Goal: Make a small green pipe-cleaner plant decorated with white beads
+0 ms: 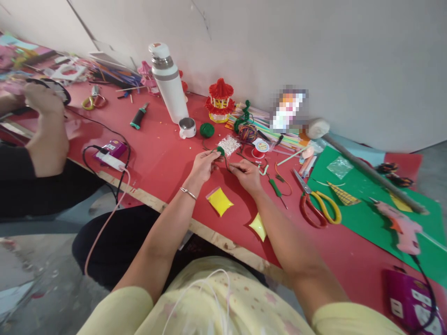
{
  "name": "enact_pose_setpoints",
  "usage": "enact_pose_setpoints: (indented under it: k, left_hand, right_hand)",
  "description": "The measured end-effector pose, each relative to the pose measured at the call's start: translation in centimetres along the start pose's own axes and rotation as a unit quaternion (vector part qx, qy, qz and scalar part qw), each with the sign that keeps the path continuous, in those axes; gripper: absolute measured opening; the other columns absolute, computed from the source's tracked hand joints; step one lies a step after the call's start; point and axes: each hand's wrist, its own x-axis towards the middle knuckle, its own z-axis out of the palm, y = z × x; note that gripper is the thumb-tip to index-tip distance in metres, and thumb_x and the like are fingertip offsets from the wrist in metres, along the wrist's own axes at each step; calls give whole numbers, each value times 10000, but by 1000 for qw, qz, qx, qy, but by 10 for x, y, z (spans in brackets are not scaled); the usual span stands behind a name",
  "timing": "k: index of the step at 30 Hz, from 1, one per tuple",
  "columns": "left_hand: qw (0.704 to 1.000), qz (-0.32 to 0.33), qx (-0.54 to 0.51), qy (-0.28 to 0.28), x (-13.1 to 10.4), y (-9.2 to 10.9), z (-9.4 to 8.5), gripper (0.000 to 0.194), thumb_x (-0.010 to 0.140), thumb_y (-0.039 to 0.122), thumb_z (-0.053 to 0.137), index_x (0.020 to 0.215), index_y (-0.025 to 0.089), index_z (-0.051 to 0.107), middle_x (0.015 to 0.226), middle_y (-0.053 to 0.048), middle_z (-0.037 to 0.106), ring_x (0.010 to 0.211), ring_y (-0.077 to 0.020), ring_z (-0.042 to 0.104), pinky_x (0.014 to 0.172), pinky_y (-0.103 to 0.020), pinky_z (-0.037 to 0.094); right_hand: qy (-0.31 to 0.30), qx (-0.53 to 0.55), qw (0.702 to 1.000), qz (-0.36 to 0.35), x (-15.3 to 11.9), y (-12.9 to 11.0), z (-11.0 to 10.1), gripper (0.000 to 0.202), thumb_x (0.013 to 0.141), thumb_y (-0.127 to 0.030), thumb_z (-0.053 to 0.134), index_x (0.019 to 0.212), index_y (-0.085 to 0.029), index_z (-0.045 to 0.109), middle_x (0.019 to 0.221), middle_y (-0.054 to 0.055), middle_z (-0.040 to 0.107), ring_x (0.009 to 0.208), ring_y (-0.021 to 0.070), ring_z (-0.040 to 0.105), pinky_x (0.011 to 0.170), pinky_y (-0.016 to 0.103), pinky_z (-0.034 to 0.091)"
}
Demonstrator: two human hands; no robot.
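Note:
My left hand (206, 164) pinches a small dark green yarn piece (220, 150) over the red table. A dark strand (227, 163) runs down from it towards my right hand (246, 175), whose fingers are closed on something thin and dark, apparently that strand. Just beyond the hands lie a pile of white beads (229, 145) and a green yarn ball (207, 130). Two yellow packets, one bright (220, 201) and one paler (258, 227), rest nearer to me. Right of my right hand is a green-handled hook tool (275, 187).
Large scissors (319, 208) and a pink glue gun (401, 225) lie to the right, near a long stick (373, 172). A white thermos (169, 83), its cup (187, 128) and a red pavilion model (220, 101) stand behind. Another person's arm (49, 130) is at the left.

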Motion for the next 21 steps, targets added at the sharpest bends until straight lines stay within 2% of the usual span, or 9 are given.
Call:
enact_pose_setpoints:
  k: [9,21]
  left_hand:
    - [1000,-11,11,-2,-2,1,1,304,642,337,865,787,140,684,756,-75,727,623,-144,668,450,-208,447]
    - [1000,-5,-26,14,-1,0,3,277,671,315,851,829,156,689,767,-43,713,663,-136,679,461,-208,461]
  right_hand:
    - [-5,1,1000,0,0,1,0,146,863,-348,731,913,-256,833,816,24,738,753,175,662,737,328,541]
    - [2,9,1000,13,0,-2,1,152,849,-340,737,924,-251,835,811,24,741,740,172,660,732,328,547]
